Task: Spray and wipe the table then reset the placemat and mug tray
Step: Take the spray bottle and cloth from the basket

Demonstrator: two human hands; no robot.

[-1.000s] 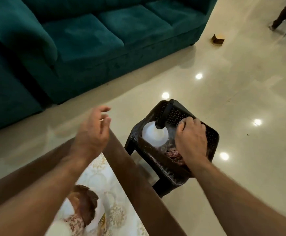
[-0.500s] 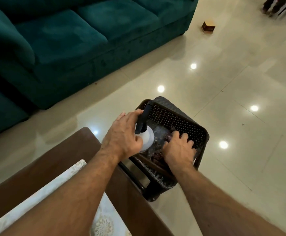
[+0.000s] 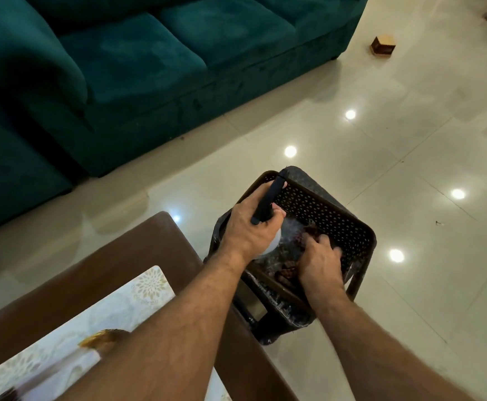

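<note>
A white spray bottle with a black nozzle (image 3: pixel 265 204) stands in a dark perforated basket (image 3: pixel 323 209) on a stool. My left hand (image 3: pixel 251 230) grips the bottle's neck, fingers curled round it under the black trigger. My right hand (image 3: pixel 319 261) reaches down into the basket, fingers bent on a dark reddish cloth (image 3: pixel 285 269) lying at the bottom; how firmly it holds the cloth is hidden. The brown wooden table (image 3: pixel 115 256) fills the lower left, with a white gold-patterned placemat (image 3: pixel 138 296) on it. A brown-rimmed piece of the mug tray (image 3: pixel 103 338) shows beside my left forearm.
A teal sofa (image 3: pixel 149 62) runs along the top and left. Glossy cream floor tiles (image 3: pixel 410 140) surround the stool. A small brown box (image 3: pixel 382 46) sits on the floor at the upper right. A person's foot shows at the top right corner.
My left hand swung from above the table over to the basket and closed round the spray bottle's neck. My right hand sank deeper into the basket onto the cloth.
</note>
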